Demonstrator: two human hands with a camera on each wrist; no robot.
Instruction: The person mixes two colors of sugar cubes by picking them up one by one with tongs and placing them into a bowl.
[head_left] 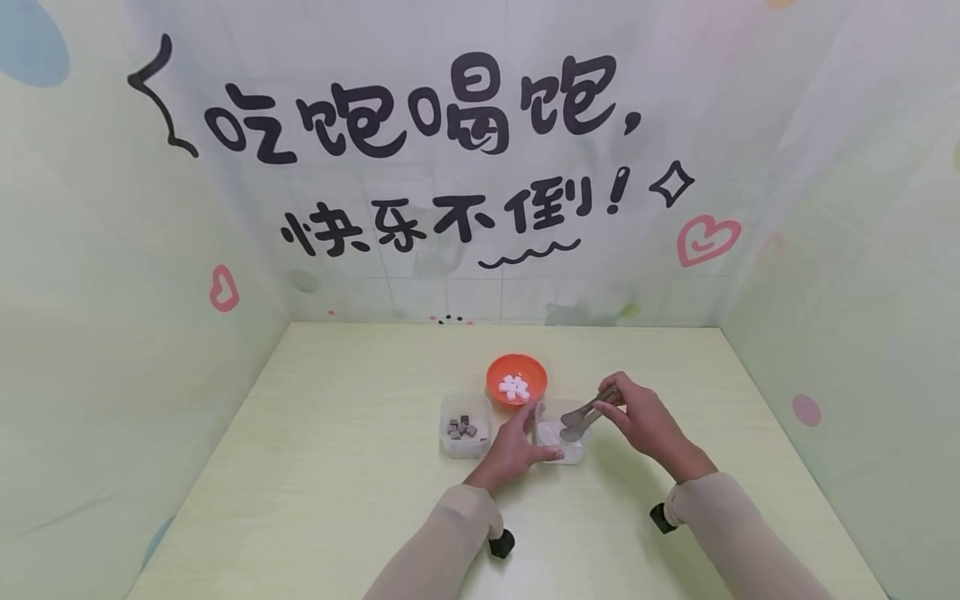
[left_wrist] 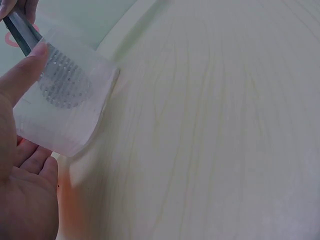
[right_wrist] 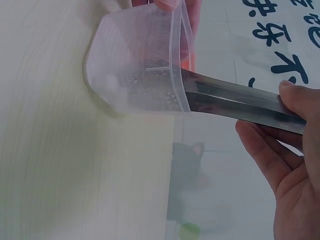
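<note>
My left hand [head_left: 517, 446] holds a clear plastic container [head_left: 572, 455] on the table, thumb on the near side and fingers round the far side. In my right hand [head_left: 648, 421] is a pair of metal tongs [right_wrist: 235, 102], pinched between thumb and fingers. Their perforated heads [left_wrist: 65, 82] reach down inside that container, a little apart from each other in the head view. An orange bowl [head_left: 517, 362] with several small white pieces [head_left: 513, 387] stands just behind my left fingertips.
Left of my left hand stands a second clear container [head_left: 466, 451] with several small grey-brown cubes [head_left: 462, 427] in it. The pale wood-grain table [head_left: 337, 467] meets a printed backdrop [head_left: 502, 292] at the rear and fabric walls at both sides.
</note>
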